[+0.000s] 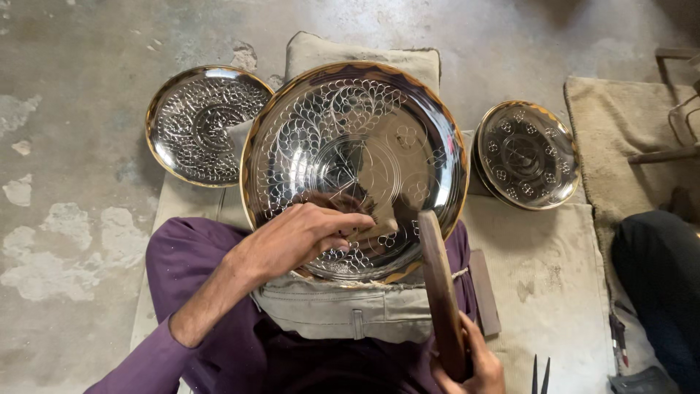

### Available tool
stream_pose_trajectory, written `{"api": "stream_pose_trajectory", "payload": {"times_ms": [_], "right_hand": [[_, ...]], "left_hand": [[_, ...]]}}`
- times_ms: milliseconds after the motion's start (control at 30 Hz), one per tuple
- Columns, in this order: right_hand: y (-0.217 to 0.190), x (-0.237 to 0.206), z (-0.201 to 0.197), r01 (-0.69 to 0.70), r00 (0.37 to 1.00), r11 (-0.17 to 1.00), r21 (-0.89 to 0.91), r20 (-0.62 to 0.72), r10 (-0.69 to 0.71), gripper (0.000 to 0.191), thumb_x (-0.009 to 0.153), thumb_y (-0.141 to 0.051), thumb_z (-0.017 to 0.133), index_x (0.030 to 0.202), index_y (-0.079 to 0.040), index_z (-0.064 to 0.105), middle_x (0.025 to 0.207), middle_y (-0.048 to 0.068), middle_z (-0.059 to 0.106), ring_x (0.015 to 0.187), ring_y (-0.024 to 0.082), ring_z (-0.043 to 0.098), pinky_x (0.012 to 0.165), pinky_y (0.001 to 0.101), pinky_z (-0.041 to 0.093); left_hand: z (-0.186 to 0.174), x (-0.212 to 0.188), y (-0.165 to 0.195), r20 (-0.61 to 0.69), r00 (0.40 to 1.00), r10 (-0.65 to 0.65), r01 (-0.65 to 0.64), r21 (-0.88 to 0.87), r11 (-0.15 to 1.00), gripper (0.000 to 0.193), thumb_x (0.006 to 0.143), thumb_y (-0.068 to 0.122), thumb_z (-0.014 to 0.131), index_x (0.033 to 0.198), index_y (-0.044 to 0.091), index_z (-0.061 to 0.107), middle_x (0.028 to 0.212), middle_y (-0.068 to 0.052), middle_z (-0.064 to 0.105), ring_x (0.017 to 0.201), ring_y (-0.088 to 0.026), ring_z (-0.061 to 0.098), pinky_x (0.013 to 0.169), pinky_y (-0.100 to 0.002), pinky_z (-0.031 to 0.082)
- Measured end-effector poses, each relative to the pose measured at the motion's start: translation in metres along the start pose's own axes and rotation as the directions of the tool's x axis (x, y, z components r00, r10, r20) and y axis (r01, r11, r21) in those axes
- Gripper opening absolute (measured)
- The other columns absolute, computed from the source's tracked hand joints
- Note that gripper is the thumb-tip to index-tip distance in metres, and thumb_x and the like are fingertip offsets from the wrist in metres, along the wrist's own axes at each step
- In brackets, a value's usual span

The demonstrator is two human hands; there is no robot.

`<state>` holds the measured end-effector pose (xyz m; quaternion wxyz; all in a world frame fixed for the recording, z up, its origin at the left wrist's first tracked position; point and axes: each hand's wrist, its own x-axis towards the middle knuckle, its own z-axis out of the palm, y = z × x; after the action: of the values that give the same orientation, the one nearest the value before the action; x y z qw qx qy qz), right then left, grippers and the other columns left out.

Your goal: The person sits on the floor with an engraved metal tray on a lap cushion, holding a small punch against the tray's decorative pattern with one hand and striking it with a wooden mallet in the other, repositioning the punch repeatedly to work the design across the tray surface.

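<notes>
The large round engraved metal tray with a golden rim (355, 157) leans tilted on the person's lap, over a grey cushion on the floor. The left hand (302, 237) pinches a small chisel-like tool against its face, fingers narrow. The right hand (467, 365) is closed around a dark wooden mallet (440, 292). The tray looks stiff, thin and slippery; its rim seems the safest place to grip.

The left hand (302, 237) reaches forward, fingers pinched together, forearm bare below a purple sleeve. The right hand (467, 365) sits near, fist closed.
</notes>
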<state>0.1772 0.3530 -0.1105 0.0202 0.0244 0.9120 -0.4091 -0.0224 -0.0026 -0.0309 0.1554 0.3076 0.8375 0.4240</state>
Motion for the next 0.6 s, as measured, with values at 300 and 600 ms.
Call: {"api": "stream_pose_trajectory", "payload": {"times_ms": [300,600], "right_hand": [[-0.041,0.013,0.003,-0.001,0.991,0.998,0.060,-0.136,0.010,0.078,0.073,-0.004,0.082,0.138,-0.001,0.040,0.094,0.011,0.075,0.085,0.020,0.077,0.083,0.0308,0.060],[-0.040,0.025,0.002,0.157,0.987,0.982,-0.109,0.054,-0.151,0.086,0.063,-0.003,0.084,0.140,-0.005,0.046,0.102,0.016,0.075,0.087,0.025,0.079,0.079,0.0377,0.061]], "left_hand": [[0.000,0.001,0.000,0.015,0.999,0.040,-0.041,0.026,0.999,0.047,0.085,0.017,0.066,0.132,0.023,0.065,0.124,0.000,0.074,0.092,-0.017,0.077,0.084,-0.039,0.063],[-0.007,-0.003,0.010,-0.062,0.998,0.026,-0.023,0.046,0.999,0.045,0.088,0.015,0.067,0.133,0.019,0.064,0.112,-0.005,0.078,0.089,-0.021,0.077,0.083,-0.041,0.061]]}}
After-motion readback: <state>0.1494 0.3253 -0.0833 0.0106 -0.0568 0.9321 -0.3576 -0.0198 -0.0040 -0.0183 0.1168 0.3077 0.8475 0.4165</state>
